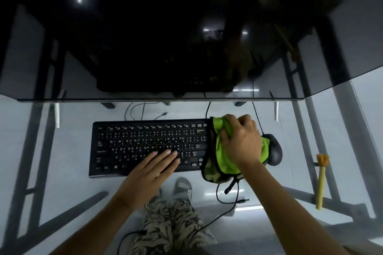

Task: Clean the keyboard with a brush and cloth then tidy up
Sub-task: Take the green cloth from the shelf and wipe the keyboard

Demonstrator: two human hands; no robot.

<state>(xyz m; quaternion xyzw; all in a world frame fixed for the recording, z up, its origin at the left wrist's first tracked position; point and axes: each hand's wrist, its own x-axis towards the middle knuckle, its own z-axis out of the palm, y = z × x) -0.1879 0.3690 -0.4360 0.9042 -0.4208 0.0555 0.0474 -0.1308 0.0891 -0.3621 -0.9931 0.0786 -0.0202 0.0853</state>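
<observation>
Gripping green cloth (224, 157) bunched over keyboard (145, 147) right end: right hand (241, 141). Left hand (153, 168) flat, empty, on keys. Brush (321, 180) well right.

We see the glass desk (62, 182) open along its left side, from the left edge to the keyboard (134, 143), with bare glass a hand could cross. The near edge is mostly free too, apart from a loose cable (226, 210) curling below the keyboard's right end. The right side is crowded: the green cloth (222, 157) under the right hand (241, 141) covers the keyboard's right end, the mouse (274, 149) sits just beside it, and the brush (321, 180) lies near the right edge. The monitor (157, 37) overhangs the far side, leaving a narrow strip behind the keyboard, crossed by cables. The left hand (151, 170) rests flat on the keys.
</observation>
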